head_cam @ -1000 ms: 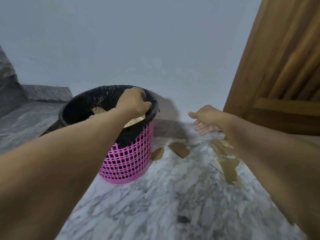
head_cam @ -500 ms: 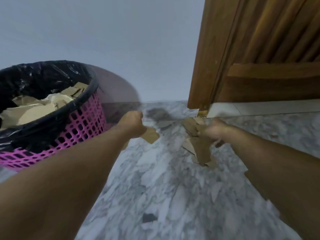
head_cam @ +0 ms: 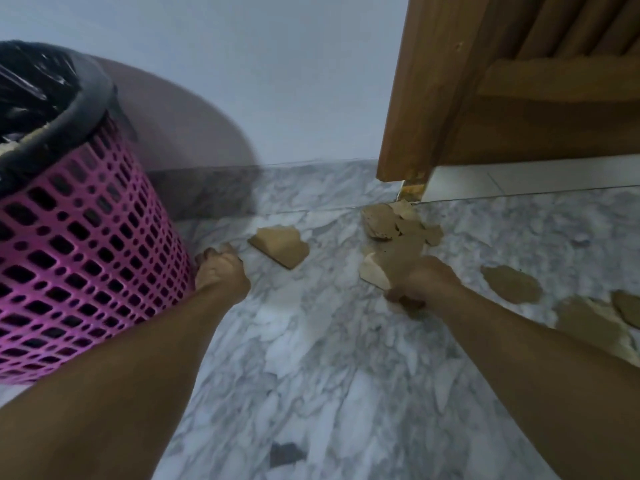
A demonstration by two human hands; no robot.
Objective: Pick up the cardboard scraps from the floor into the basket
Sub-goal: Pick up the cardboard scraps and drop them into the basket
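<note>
— So, where's the basket (head_cam: 79,258)?

— Left side of the frame, pink mesh with a black liner (head_cam: 41,98) folded over its rim. A few pale scraps show inside, at the upper left.

— And the left hand (head_cam: 221,271)?

— Low on the floor (head_cam: 311,358), right beside the basket's wall, left of centre. Its fingers are curled down tight against the marble. Something pale peeks out at its fingertips, but I can't tell whether it has hold of a scrap.

— The right hand (head_cam: 420,284)?

— Right of centre, also down at the floor. Its fingers are closed around a torn brown scrap (head_cam: 398,259), pinching the near end; the piece sticks up and away from the knuckles.

— What else lies loose?

— One wedge-shaped piece (head_cam: 280,249) between the two hands, just above them in the frame, touching neither. A small heap (head_cam: 391,221) sits at the foot of the door frame (head_cam: 415,98), upper right of centre, running down into the piece being gripped. More scraps (head_cam: 512,284) lie toward the right edge, beyond the right forearm, the farthest partly cut off.

— Anything else?

— A dark chip (head_cam: 285,453) on the marble near the bottom centre.
</note>
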